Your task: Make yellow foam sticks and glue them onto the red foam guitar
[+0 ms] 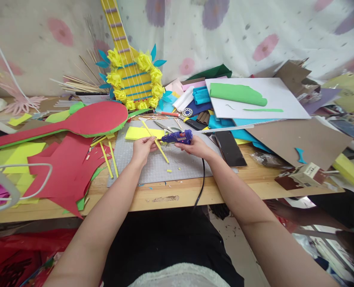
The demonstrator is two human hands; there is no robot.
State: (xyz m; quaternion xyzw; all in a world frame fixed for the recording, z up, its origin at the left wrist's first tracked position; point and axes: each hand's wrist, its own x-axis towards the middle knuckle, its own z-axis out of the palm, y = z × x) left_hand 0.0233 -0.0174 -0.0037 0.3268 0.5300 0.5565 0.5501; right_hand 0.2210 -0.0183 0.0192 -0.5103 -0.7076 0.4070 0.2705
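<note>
My left hand (143, 150) pinches a thin yellow stick (162, 150) that slants over the grey cutting mat (147, 171). Closed round a purple glue gun (178, 137), my right hand (196, 146) points its nozzle left at the stick. The nozzle tip is close to my left fingertips; whether it touches the stick I cannot tell. A black cord (203, 179) hangs from the gun over the table edge. Behind the hands lie yellow paper (135, 133) and scissors (168, 128). Small yellow scraps (169, 171) rest on the mat.
Red paper (60, 171), two yellow strips (107, 159) and a red guitar-shaped cutout (96, 119) lie left. A yellow flower-trimmed guitar (135, 83) stands behind. To the right are a black flat object (231, 148), a white board (272, 93), brown card (302, 139) and a small box (299, 175).
</note>
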